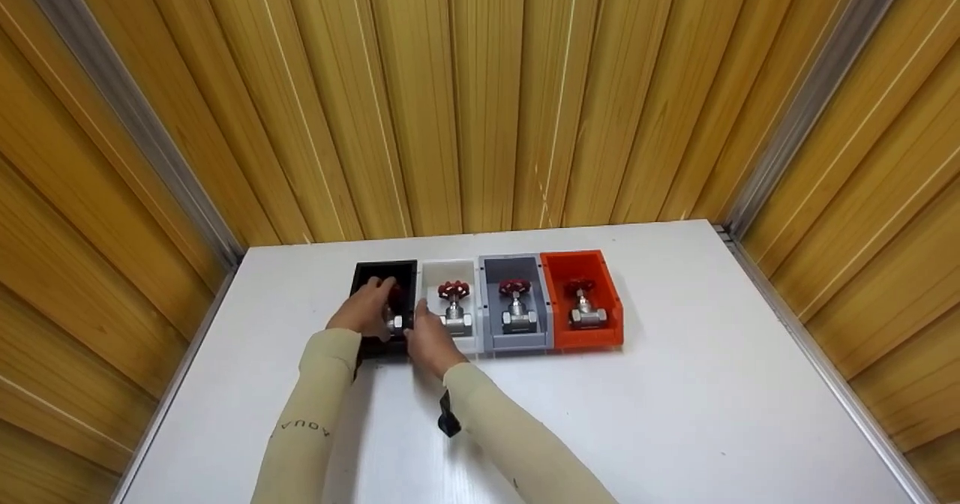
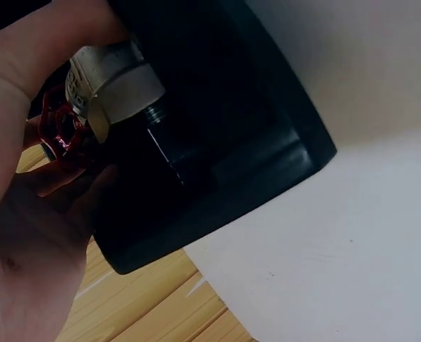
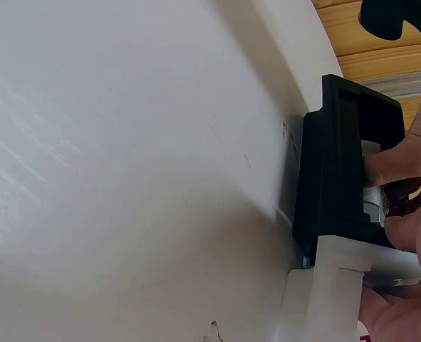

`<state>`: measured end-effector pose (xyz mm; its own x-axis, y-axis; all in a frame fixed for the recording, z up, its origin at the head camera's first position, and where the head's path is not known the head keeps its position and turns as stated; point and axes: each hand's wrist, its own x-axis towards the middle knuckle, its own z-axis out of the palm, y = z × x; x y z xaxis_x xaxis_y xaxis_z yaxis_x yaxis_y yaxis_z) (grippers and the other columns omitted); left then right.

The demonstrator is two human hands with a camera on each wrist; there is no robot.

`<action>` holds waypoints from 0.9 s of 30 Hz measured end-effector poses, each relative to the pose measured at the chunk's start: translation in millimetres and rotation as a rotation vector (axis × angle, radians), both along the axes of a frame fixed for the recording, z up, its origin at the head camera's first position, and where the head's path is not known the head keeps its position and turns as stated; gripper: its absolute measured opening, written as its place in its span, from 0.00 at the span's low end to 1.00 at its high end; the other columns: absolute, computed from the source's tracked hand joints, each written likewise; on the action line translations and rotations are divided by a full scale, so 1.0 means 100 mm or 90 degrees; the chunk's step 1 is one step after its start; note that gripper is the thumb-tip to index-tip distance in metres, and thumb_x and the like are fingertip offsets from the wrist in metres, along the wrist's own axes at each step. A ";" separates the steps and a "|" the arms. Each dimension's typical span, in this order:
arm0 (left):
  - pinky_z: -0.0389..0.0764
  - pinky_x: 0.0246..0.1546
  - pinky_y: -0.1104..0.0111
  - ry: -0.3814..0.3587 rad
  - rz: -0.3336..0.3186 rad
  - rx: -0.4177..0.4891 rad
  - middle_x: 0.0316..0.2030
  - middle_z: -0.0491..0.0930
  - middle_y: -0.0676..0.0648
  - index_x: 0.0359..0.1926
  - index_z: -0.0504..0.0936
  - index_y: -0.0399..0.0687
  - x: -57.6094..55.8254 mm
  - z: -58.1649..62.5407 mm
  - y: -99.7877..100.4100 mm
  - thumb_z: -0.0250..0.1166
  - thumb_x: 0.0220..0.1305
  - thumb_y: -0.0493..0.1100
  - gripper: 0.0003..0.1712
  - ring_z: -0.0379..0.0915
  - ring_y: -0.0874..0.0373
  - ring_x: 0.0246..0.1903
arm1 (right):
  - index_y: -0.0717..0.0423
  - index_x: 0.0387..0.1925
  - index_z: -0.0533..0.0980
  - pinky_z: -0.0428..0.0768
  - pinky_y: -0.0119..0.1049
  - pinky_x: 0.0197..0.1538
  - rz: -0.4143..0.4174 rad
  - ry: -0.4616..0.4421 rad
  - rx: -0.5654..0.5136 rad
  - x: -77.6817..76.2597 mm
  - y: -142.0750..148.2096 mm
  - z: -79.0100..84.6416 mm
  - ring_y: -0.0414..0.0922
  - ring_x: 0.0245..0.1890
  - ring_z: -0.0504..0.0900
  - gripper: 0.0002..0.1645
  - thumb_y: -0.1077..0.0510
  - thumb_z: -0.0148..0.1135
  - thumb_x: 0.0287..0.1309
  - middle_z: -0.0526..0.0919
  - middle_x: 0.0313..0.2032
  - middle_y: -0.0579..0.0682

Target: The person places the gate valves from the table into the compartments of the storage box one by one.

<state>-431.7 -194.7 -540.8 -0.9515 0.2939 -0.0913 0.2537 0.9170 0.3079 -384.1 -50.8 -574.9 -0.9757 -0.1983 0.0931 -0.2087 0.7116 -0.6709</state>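
Observation:
In the head view my left hand (image 1: pixel 366 307) reaches into the black bin (image 1: pixel 386 269) at the left end of the row. It grips a metal valve (image 2: pixel 125 92) there, fingers about the red handwheel (image 2: pixel 62 132) and thumb on the body. My right hand (image 1: pixel 433 339) is at the border of the black and white bins. The right wrist view shows its thumb on the black side and its fingers inside the white bin (image 3: pixel 331 299), pinching the adjoining side walls. Behind it, another red-wheeled valve (image 1: pixel 454 310) stands in the white bin, partly covered.
To the right, a grey bin (image 1: pixel 517 341) and an orange bin (image 1: pixel 611 301) join the row, each holding a similar valve with a red handwheel. The bins stand on a white table (image 1: pixel 675 399), with yellow wood-look panels (image 1: pixel 480 99) behind and at both sides.

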 end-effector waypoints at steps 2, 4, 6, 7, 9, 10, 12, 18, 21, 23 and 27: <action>0.73 0.53 0.54 -0.001 0.000 0.008 0.59 0.62 0.37 0.68 0.56 0.48 0.00 -0.01 0.00 0.77 0.29 0.32 0.61 0.66 0.46 0.53 | 0.69 0.64 0.52 0.73 0.40 0.57 -0.002 0.000 0.000 0.00 -0.01 -0.01 0.52 0.54 0.75 0.38 0.60 0.56 0.58 0.75 0.52 0.65; 0.72 0.53 0.54 0.000 -0.001 0.014 0.60 0.62 0.37 0.67 0.56 0.48 0.00 -0.03 0.01 0.77 0.29 0.30 0.61 0.66 0.45 0.54 | 0.70 0.64 0.51 0.73 0.40 0.57 -0.002 0.000 -0.001 0.00 -0.01 -0.01 0.51 0.54 0.75 0.38 0.60 0.56 0.58 0.75 0.52 0.65; 0.71 0.54 0.54 0.000 0.001 0.013 0.61 0.61 0.37 0.67 0.56 0.48 0.00 -0.05 0.01 0.76 0.29 0.29 0.60 0.65 0.44 0.56 | 0.70 0.65 0.51 0.72 0.40 0.58 -0.001 -0.001 0.001 0.00 -0.01 -0.02 0.51 0.55 0.74 0.39 0.60 0.56 0.58 0.75 0.53 0.65; 0.71 0.55 0.53 -0.002 0.005 0.012 0.61 0.61 0.37 0.67 0.57 0.49 -0.01 -0.06 0.02 0.76 0.30 0.29 0.60 0.64 0.44 0.57 | 0.70 0.65 0.50 0.71 0.39 0.59 -0.001 -0.005 0.000 0.00 -0.01 -0.03 0.51 0.56 0.74 0.40 0.60 0.56 0.58 0.74 0.54 0.65; 0.70 0.56 0.53 -0.001 0.006 0.006 0.62 0.60 0.36 0.68 0.56 0.49 -0.02 -0.09 0.03 0.75 0.32 0.29 0.58 0.64 0.43 0.58 | 0.69 0.66 0.49 0.70 0.39 0.60 0.001 -0.011 -0.001 0.00 0.00 -0.03 0.51 0.57 0.72 0.40 0.59 0.56 0.58 0.72 0.55 0.65; 0.70 0.57 0.53 -0.002 0.008 0.002 0.62 0.60 0.36 0.68 0.56 0.49 -0.02 -0.10 0.03 0.74 0.33 0.29 0.58 0.63 0.43 0.59 | 0.69 0.66 0.48 0.69 0.39 0.61 0.002 -0.014 -0.001 0.00 0.00 -0.03 0.51 0.58 0.72 0.41 0.59 0.55 0.58 0.71 0.56 0.65; 0.69 0.57 0.53 0.004 0.008 -0.006 0.62 0.60 0.36 0.68 0.56 0.48 -0.03 -0.12 0.04 0.73 0.35 0.29 0.57 0.63 0.43 0.59 | 0.69 0.67 0.46 0.68 0.39 0.62 0.002 -0.017 -0.002 0.00 0.01 -0.03 0.51 0.59 0.70 0.42 0.59 0.55 0.58 0.69 0.58 0.65; 0.71 0.55 0.54 0.031 0.000 -0.032 0.61 0.60 0.32 0.67 0.54 0.43 -0.02 -0.14 0.06 0.71 0.38 0.29 0.54 0.65 0.42 0.57 | 0.71 0.66 0.49 0.71 0.41 0.59 0.008 0.005 0.000 0.02 0.02 -0.01 0.53 0.56 0.73 0.41 0.59 0.56 0.58 0.72 0.55 0.67; 0.71 0.55 0.54 0.028 -0.003 -0.040 0.61 0.59 0.32 0.67 0.53 0.43 -0.02 -0.14 0.07 0.70 0.38 0.29 0.54 0.64 0.41 0.58 | 0.73 0.64 0.51 0.72 0.41 0.58 0.011 0.020 0.013 0.03 0.02 -0.01 0.54 0.55 0.74 0.40 0.59 0.57 0.57 0.74 0.53 0.68; 0.70 0.56 0.54 0.017 0.001 -0.037 0.62 0.58 0.33 0.68 0.53 0.44 -0.02 -0.15 0.07 0.70 0.38 0.29 0.54 0.63 0.41 0.59 | 0.73 0.64 0.50 0.72 0.41 0.58 0.013 0.020 0.014 0.03 0.03 -0.01 0.54 0.55 0.74 0.41 0.59 0.57 0.57 0.73 0.53 0.68; 0.69 0.57 0.53 0.012 0.004 -0.029 0.64 0.56 0.33 0.68 0.53 0.45 -0.02 -0.16 0.07 0.70 0.39 0.29 0.54 0.62 0.41 0.60 | 0.73 0.65 0.49 0.71 0.40 0.60 0.018 0.013 0.017 0.02 0.03 -0.02 0.54 0.57 0.73 0.41 0.59 0.56 0.58 0.71 0.55 0.68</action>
